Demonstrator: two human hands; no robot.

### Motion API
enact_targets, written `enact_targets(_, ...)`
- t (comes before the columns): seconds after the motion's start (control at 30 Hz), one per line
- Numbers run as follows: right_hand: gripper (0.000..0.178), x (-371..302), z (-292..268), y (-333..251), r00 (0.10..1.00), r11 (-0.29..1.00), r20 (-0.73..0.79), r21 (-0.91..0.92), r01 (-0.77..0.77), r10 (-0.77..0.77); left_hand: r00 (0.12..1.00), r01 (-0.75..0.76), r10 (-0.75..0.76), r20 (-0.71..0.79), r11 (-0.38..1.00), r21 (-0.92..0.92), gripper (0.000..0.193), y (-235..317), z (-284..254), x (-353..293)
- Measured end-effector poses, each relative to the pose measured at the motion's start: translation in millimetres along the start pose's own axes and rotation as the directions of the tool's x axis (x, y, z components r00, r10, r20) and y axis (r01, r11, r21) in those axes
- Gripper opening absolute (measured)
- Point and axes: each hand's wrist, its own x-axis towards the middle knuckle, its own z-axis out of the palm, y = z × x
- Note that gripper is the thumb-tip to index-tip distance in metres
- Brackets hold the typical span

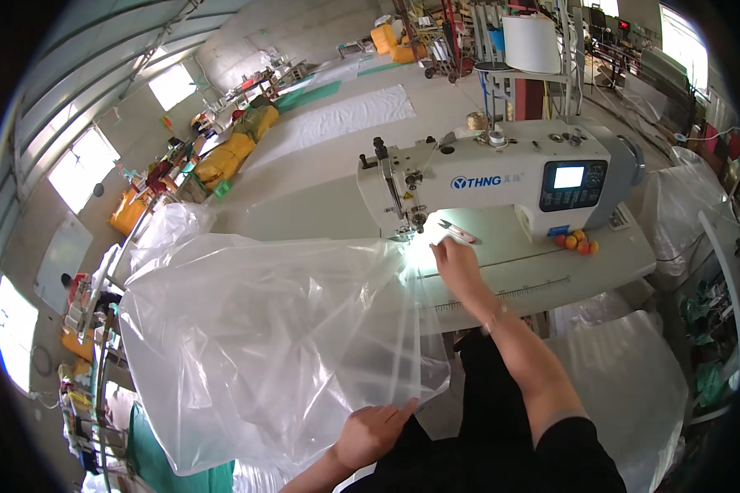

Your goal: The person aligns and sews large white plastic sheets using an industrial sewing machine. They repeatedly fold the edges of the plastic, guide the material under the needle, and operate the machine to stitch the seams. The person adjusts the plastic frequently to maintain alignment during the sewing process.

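A large clear plastic sheet [255, 329] spreads over the left of the sewing table and droops over its front edge. Its far right corner lies by the needle area of a white sewing machine [501, 168]. My left hand [376, 431] is closed on the sheet's near edge, low in front of me. Just right of the lit needle, my right hand [458, 264] is closed with fingertips together; glare hides what is between them. Thread snips [458, 232] lie on the machine bed right beside that hand.
Small orange-red fruits [578, 241] sit by the machine's right base. A white thread cone [532, 44] stands on a rack behind. More clear plastic [621, 386] hangs at the lower right. Yellow bundles [226, 158] line the left wall, and a white cloth strip [345, 117] lies beyond the table.
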Motion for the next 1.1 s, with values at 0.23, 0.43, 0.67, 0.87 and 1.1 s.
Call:
enact_targets(0.23, 0.037, -144.6, -54.9, -46.0, 0.868, 0.920, 0.441, 0.193, -0.342, 0.230, 0.990, 0.074, -0.077, -0.122, 0.997, -0.030, 0.029, 1.1, -0.5, -0.1)
enact_targets(0.43, 0.030, -157.9, -49.4, -47.8, 0.687, -0.022, 0.666, 0.723, -0.691, 0.290, 0.408, 0.358, -0.884, -0.227, 0.384, -0.851, 0.023, -41.3, -44.4, -11.6)
enact_targets(0.67, 0.028, -178.1, -47.3, -37.0, 0.640, 0.096, 0.621, 0.680, -0.727, 0.453, 0.985, -0.095, 0.103, -0.135, 0.993, 0.067, 0.021, 1.6, -10.1, 6.2)
enact_targets(0.87, 0.026, -189.5, -39.3, -25.1, 0.731, 0.477, 0.525, 0.554, -0.683, 0.437, 0.908, -0.029, -0.072, 0.414, 0.972, 0.233, 0.036, 36.7, 63.6, 27.8)
enact_targets(1.1, 0.020, -179.7, -49.9, -56.4, 0.638, 0.274, 0.610, 0.586, -0.762, 0.469, 0.859, -0.137, 0.045, 0.511, 0.980, 0.145, 0.031, -37.8, 42.3, 131.9)
